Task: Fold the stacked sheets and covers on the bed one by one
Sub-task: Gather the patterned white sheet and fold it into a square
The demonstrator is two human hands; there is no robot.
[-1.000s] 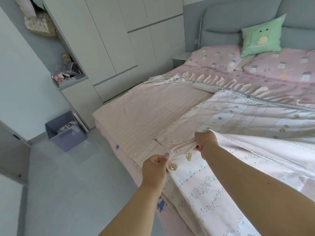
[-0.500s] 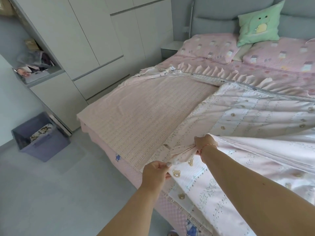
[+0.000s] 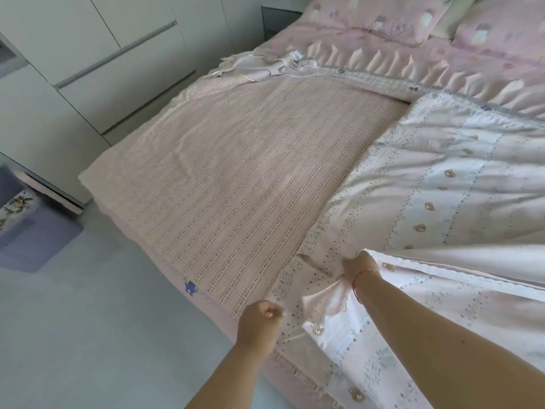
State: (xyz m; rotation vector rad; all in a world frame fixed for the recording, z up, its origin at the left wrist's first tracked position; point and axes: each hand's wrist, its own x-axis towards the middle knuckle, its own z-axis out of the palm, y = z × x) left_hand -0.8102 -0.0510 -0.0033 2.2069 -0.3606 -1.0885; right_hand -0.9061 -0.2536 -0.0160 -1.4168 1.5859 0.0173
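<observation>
Head view, looking down at a bed (image 3: 97, 184) from its foot-side corner. A person's two bare forearms reach in from the bottom of the frame.

The left hand (image 3: 261, 318) sits at the near edge of the bed, fingers curled into a fist that pinches the edge of a pale cover (image 3: 427, 199) printed with small bears and leafy stripes. The right hand (image 3: 361, 265), with a thin red string (image 3: 358, 276) round its wrist, is further onto the bed and grips a bunched fold of the same cover, the cloth gathered tight under its fingers. Between the two hands the fabric is pulled into a taut ridge.

The cover lies over the right half of the bed, rumpled, with its near part draped across the right forearm and hanging over the bed's edge. To its left, flat on the mattress, lies a pink checked sheet (image 3: 250, 172), touching the cover along one long edge. Beyond both runs a ruffled pink bedspread (image 3: 413, 63), and at the head of the bed are two pink pillows (image 3: 368, 16).

Left of the bed stand white cupboards (image 3: 88, 54). A purple bin (image 3: 32, 231) stands on the grey floor (image 3: 103, 335) near the bed's corner.
</observation>
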